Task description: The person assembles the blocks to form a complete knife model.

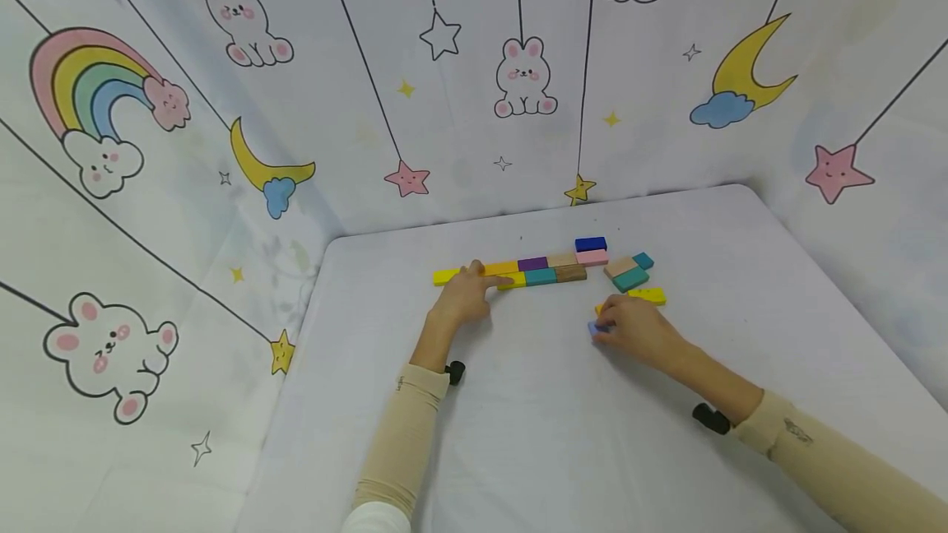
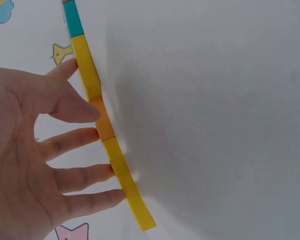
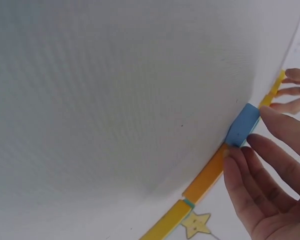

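My left hand (image 1: 465,296) rests on the left part of a line of wooden blocks, fingers spread. Its fingertips touch a yellow block (image 2: 130,185), with the thumb at an orange block (image 2: 105,120). One finger reaches a second yellow block (image 2: 87,67), followed by a teal block (image 1: 541,276) and a brown block (image 1: 571,273). To the right, my right hand (image 1: 643,329) pinches a light blue block (image 3: 242,125) between thumb and fingers, low over the table. Beside it lies an orange block (image 3: 205,175), partly covered by the hand in the head view, and another yellow block (image 1: 650,296).
Behind the front row run a purple block (image 1: 532,264), a pale wood block (image 1: 561,260) and a pink block (image 1: 592,257), with a dark blue block (image 1: 590,244) behind. Loose teal (image 1: 631,280) and beige blocks (image 1: 620,268) lie right. A patterned cloth wall (image 1: 474,146) borders the table.
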Demonstrator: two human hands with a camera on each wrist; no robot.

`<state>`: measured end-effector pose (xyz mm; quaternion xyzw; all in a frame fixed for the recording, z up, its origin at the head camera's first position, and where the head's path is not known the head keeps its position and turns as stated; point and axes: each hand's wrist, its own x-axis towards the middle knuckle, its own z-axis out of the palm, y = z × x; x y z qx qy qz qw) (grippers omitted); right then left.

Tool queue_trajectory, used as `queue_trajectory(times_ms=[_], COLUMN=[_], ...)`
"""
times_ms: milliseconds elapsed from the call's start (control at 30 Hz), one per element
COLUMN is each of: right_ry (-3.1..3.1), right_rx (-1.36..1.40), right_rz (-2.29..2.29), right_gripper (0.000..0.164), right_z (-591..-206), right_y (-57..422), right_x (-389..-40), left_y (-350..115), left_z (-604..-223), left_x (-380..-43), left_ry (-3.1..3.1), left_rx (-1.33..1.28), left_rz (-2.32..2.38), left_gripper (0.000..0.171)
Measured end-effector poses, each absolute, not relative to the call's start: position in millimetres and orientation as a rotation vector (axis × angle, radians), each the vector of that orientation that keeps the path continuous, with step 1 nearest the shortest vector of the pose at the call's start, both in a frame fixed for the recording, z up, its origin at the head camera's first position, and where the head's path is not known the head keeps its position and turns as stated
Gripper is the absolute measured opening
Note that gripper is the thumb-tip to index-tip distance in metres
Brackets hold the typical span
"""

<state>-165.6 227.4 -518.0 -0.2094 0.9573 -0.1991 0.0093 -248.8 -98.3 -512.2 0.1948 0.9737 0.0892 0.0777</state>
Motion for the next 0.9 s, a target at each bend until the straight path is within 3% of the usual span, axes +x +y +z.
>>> queue_trajectory(times_ms=[900], right_ry=[2.976], right_rx=[-0.78], right_rz=[-0.551], right_gripper=[0.019], right_z=[-511.3], right_y=[199.8], right_x=[-175.7], left_y=[-99.1], left_z=[-511.7], left_x=[-247.6], left_ry=[2.906], left_rx=[0.586], left_rz=[0.294], left_gripper=[0.073])
